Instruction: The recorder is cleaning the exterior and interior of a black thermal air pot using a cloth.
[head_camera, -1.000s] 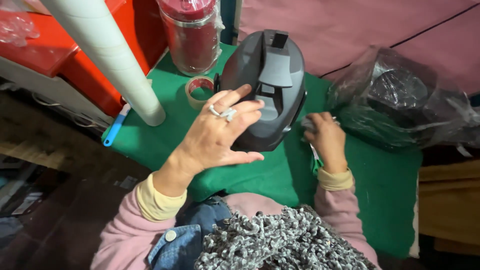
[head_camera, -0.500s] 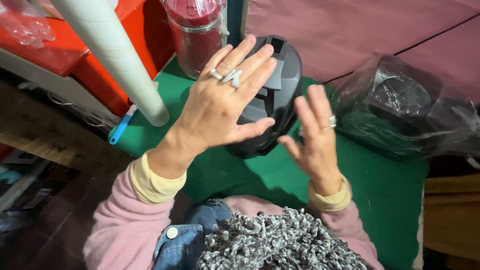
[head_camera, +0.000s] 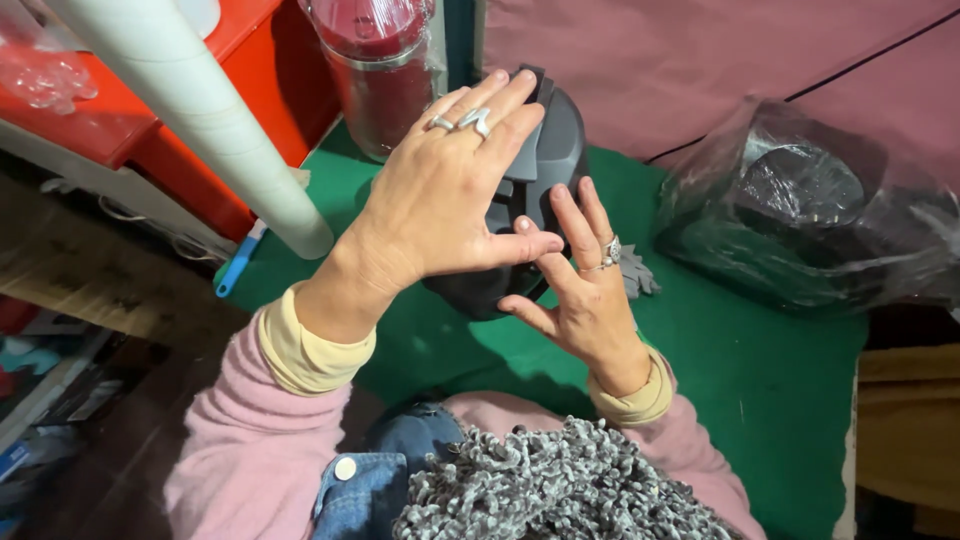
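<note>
Two hands, one helmet (perhaps)

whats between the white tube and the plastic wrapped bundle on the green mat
In the head view, the dark grey moulded part lies between the white tube and the wrapped bundle, with the left hand and right hand raised, open, over it.

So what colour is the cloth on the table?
Green; the cloth shows best in the head view.

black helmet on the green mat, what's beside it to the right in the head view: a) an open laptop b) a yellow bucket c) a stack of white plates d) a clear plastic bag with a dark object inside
D: right of the black helmet on the green mat lies a clear plastic bag with a dark object inside.
</note>
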